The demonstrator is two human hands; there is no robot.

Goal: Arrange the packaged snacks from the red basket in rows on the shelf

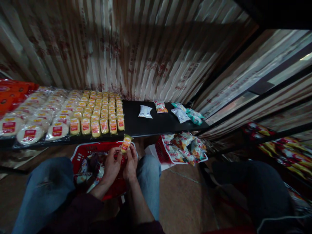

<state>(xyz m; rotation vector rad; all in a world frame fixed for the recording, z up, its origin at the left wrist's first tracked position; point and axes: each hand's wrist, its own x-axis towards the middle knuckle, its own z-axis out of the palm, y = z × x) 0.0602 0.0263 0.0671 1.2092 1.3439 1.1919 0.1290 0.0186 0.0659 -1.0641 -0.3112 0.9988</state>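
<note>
Both my hands are raised over a red basket (84, 152) between my knees. My left hand (111, 165) and my right hand (131, 163) are closed together on one small yellow snack packet (126, 143), held upright just below the shelf edge. The basket holds more wrapped packets, partly hidden by my hands. Directly above, on the black shelf (136, 125), stand rows of the same yellow packets (99, 112).
Round flat white packets (36, 118) and orange packs (11, 96) fill the shelf's left side. A few loose white, orange and green packets (180, 112) lie on its right. A second red basket (181, 148) of snack bags sits on the floor. Another shelf of packs (287, 148) is at right.
</note>
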